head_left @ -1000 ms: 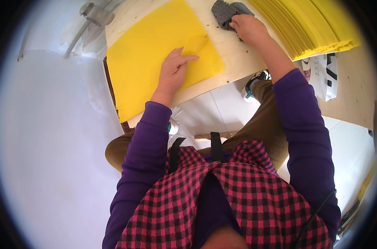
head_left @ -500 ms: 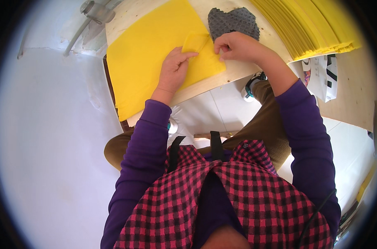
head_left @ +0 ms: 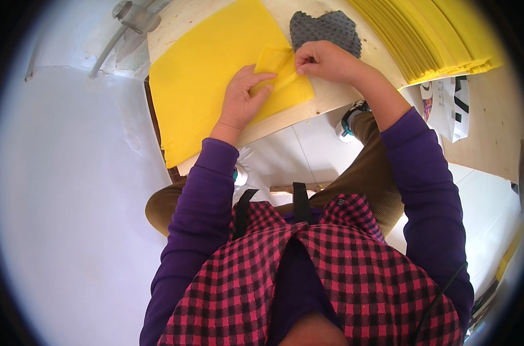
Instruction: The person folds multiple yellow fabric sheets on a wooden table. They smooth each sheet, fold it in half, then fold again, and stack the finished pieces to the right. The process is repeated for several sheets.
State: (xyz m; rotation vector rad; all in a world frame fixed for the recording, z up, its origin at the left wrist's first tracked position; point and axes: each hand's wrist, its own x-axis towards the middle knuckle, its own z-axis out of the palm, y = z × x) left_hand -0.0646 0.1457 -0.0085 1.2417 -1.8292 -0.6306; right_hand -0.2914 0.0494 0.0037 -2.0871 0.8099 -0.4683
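Note:
A flat yellow fabric sheet lies on the light wooden table, with a small flap folded over near its right end. My left hand rests on the sheet beside that flap. Its thumb and forefinger are apart, and the other fingers are partly curled out of sight. With thumb and forefinger pressed together, my right hand pinches the right edge of the flap, lifting it slightly. Just beyond the right hand sits a crumpled grey textured cloth.
A thick stack of yellow sheets stands at the far right. Below it a white printed bag hangs by the table. A greyish bottle-like container is at the far left, near a white wall. My knees are under the table's near edge.
My right hand has moved slightly left and away from me, and now pinches the flap's edge. My left thumb has moved apart from the forefinger. The flap's fold looks more raised.

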